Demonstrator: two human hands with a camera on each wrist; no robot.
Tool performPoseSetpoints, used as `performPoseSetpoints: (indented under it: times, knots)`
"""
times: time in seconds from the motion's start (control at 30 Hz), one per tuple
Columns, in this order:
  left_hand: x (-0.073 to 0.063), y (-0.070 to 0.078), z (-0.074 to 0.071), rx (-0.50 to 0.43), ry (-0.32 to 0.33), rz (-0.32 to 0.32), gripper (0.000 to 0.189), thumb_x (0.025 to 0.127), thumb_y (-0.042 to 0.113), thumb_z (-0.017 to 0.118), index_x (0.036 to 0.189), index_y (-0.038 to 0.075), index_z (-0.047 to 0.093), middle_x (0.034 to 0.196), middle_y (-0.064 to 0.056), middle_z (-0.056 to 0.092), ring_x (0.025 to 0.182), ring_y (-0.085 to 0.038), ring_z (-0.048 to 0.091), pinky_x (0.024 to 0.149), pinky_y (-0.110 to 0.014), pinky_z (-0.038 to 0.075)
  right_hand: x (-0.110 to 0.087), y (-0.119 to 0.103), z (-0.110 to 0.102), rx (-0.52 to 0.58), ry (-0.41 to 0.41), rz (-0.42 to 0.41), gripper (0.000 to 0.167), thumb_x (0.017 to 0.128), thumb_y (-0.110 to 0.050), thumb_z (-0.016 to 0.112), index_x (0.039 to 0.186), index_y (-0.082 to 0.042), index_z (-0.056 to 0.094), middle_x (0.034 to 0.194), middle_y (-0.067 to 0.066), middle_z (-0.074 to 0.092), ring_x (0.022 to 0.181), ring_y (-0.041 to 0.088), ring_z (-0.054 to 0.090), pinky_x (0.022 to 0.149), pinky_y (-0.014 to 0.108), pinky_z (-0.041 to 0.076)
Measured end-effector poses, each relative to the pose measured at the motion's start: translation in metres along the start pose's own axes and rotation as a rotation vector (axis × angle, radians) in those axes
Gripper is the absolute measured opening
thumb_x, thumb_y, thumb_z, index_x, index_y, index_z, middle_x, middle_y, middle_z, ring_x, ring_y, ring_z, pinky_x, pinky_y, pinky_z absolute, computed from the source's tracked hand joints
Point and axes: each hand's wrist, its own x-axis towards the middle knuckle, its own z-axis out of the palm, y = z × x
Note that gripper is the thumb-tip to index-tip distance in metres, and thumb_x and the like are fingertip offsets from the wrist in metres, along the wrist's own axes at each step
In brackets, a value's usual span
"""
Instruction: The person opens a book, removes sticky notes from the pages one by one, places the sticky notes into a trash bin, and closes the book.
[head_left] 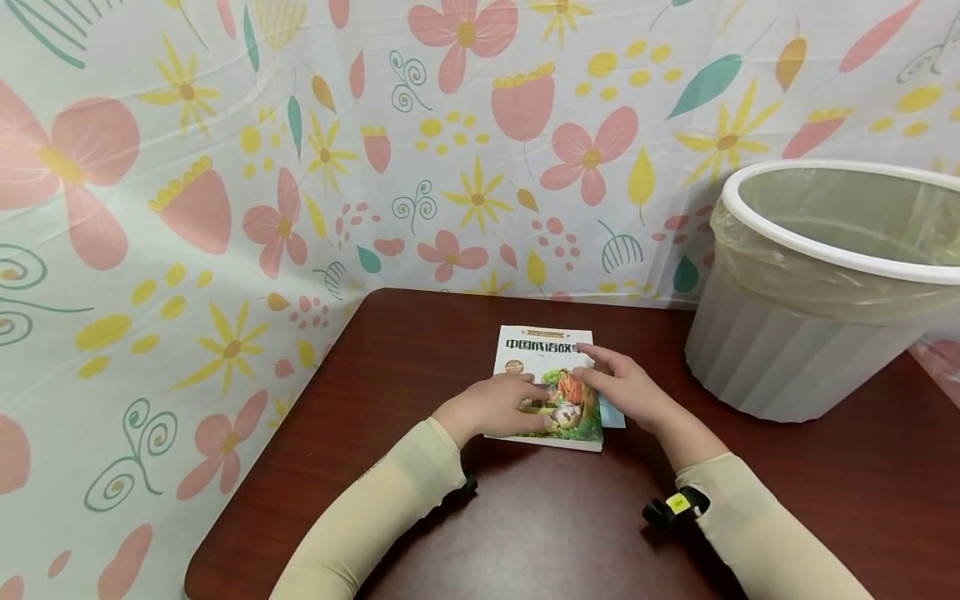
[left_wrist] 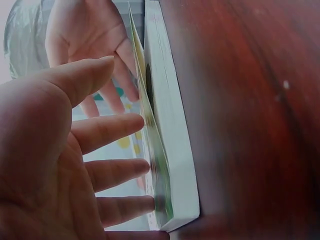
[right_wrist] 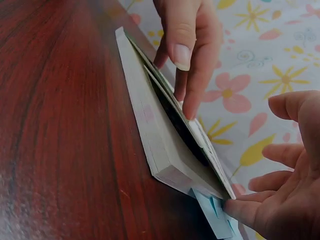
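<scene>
A paperback book with a white and green illustrated cover lies face up on the table. My left hand is over its left side, and in the left wrist view its spread fingertips meet the cover. At the right edge is my right hand, fingers apart; in the right wrist view one fingertip touches the cover's corner. The cover stands slightly lifted from the pages, with a dark flat thing partly visible beneath it. Light blue paper sticks out at the book's side.
A white bin with a clear liner stands at the right on the dark red-brown table. Behind and to the left hangs a flower-printed cloth. A black strap with a yellow label is at my right wrist.
</scene>
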Motion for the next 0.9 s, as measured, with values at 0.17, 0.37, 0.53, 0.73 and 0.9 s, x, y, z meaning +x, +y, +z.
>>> performPoseSetpoints:
  times: [0.17,0.37,0.53,0.73,0.9]
  knots:
    - [0.002,0.003,0.003,0.005,-0.005,-0.001,0.050,0.102,0.057,0.054,0.142,0.029,0.063,0.153,0.003,0.056,0.152,-0.022,0.041,0.119,-0.043,0.042,-0.002,0.006,0.002,0.125,0.010,0.059,0.072,0.106,-0.038,0.057,0.164,-0.010,0.027,0.169,0.025,0.021,0.158,0.044,0.019,0.121,0.064,0.031]
    - [0.003,0.007,0.003,0.012,-0.002,0.008,0.047,0.102,0.056,0.053,0.139,0.030,0.066,0.150,0.005,0.059,0.151,-0.022,0.043,0.119,-0.043,0.042,-0.004,0.011,-0.001,0.297,0.003,0.114,0.075,0.106,-0.039,0.056,0.165,-0.008,0.021,0.171,0.024,0.014,0.159,0.040,0.017,0.124,0.062,0.025]
    - [0.003,0.009,0.001,0.035,0.005,0.001,0.051,0.102,0.055,0.055,0.143,0.026,0.063,0.153,0.001,0.057,0.152,-0.024,0.041,0.121,-0.044,0.040,-0.002,0.013,-0.006,0.406,-0.010,0.130,0.077,0.107,-0.041,0.054,0.165,-0.007,0.017,0.173,0.020,0.011,0.160,0.041,0.014,0.126,0.061,0.021]
    - [0.000,0.007,0.002,0.060,-0.010,-0.021,0.057,0.102,0.058,0.052,0.149,0.026,0.057,0.160,-0.005,0.048,0.155,-0.026,0.036,0.126,-0.045,0.031,0.003,0.011,-0.010,0.519,-0.004,0.154,0.071,0.110,-0.035,0.049,0.166,-0.006,0.015,0.172,0.021,0.014,0.160,0.038,0.016,0.126,0.057,0.023]
    - [-0.001,0.006,0.004,0.047,-0.002,-0.004,0.056,0.103,0.056,0.052,0.149,0.024,0.057,0.156,0.000,0.053,0.156,-0.021,0.034,0.129,-0.045,0.025,0.004,0.011,-0.012,0.620,0.013,0.157,0.066,0.111,-0.026,0.043,0.165,-0.003,0.013,0.171,0.023,0.014,0.159,0.039,0.017,0.127,0.057,0.021]
